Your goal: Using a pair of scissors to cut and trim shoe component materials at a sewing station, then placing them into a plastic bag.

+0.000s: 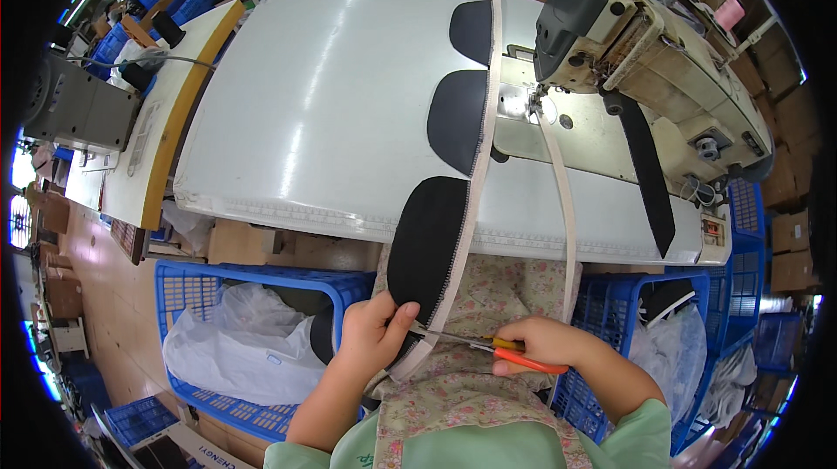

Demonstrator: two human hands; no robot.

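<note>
My left hand pinches the lower edge of a rounded black fabric piece between thumb and fingers. Along that piece runs a long pale zipper tape, which joins more rounded dark pieces up the table. My right hand is closed around the handles of scissors, orange and yellow. Their blades reach left to the tape beside my left fingertips; whether they are parted is too fine to tell. A loose pale strip hangs from the sewing machine's needle area down towards my lap.
A sewing machine stands on the right of the white table, with a black pointed strip beside it. Blue crates holding plastic-wrapped goods sit on both sides of my lap. Another machine is at the left.
</note>
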